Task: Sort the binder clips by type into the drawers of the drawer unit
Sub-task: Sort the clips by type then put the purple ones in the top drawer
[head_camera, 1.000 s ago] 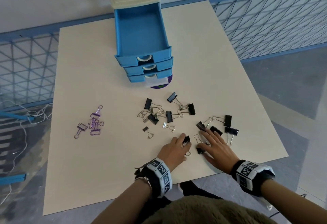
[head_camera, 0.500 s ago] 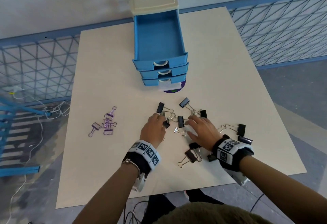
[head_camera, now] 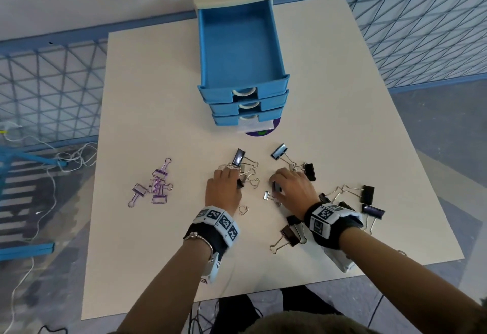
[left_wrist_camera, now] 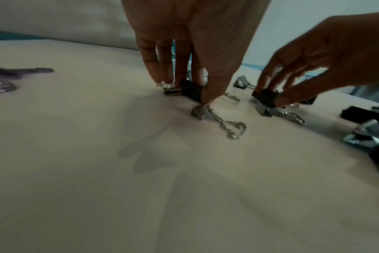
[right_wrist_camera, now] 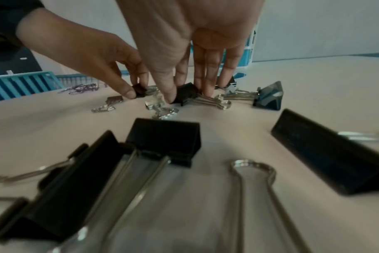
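Observation:
The blue drawer unit (head_camera: 238, 101) stands at the table's far middle, with its top drawer (head_camera: 237, 51) pulled out and showing nothing inside. Black binder clips (head_camera: 367, 192) of different sizes and small silver clips (head_camera: 268, 195) lie scattered in front of it. My left hand (head_camera: 234, 180) pinches a small black clip (left_wrist_camera: 190, 90) between thumb and fingers on the table. My right hand (head_camera: 283, 182) pinches a medium black clip (right_wrist_camera: 186, 94) the same way, just to the right. Both clips sit on the tabletop.
A heap of purple clips (head_camera: 155, 186) lies at the left of the table (head_camera: 147, 254). Large black clips (right_wrist_camera: 162, 137) lie under my right wrist, near the front right edge. A blue mesh railing (head_camera: 421, 30) runs behind the table.
Both hands have moved forward from the near clips into the middle cluster. Each now pinches a black clip there.

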`<action>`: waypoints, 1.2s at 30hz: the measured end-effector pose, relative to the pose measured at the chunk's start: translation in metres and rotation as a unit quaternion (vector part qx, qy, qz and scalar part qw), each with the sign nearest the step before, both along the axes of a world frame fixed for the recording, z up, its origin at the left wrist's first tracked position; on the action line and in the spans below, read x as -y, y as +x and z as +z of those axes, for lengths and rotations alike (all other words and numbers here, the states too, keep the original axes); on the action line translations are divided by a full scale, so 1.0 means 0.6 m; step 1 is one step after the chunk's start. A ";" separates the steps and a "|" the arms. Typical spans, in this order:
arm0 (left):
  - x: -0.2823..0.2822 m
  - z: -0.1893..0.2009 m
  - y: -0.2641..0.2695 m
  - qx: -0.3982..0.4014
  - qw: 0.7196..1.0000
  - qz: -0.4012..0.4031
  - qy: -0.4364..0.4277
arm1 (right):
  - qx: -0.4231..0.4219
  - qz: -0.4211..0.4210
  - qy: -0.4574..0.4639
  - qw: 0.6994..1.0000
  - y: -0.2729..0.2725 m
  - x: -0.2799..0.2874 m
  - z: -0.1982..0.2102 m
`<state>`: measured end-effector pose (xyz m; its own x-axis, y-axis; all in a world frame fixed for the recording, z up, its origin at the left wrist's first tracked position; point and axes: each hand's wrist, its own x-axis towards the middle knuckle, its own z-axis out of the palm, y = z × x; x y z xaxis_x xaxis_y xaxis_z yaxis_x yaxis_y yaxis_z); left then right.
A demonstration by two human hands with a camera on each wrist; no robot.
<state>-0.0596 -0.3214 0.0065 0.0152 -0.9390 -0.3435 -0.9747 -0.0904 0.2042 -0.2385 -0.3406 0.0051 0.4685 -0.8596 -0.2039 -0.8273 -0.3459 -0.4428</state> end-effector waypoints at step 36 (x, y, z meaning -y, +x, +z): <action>-0.016 0.033 -0.131 -0.096 0.984 -0.149 -0.024 | -0.070 0.007 -0.038 0.997 -0.131 -0.001 0.012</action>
<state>-0.1383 -0.3120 0.0262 -0.3249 -0.9068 -0.2687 -0.8994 0.2084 0.3842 -0.3168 -0.3397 0.0121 0.4527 -0.8686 -0.2015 -0.8735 -0.3867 -0.2956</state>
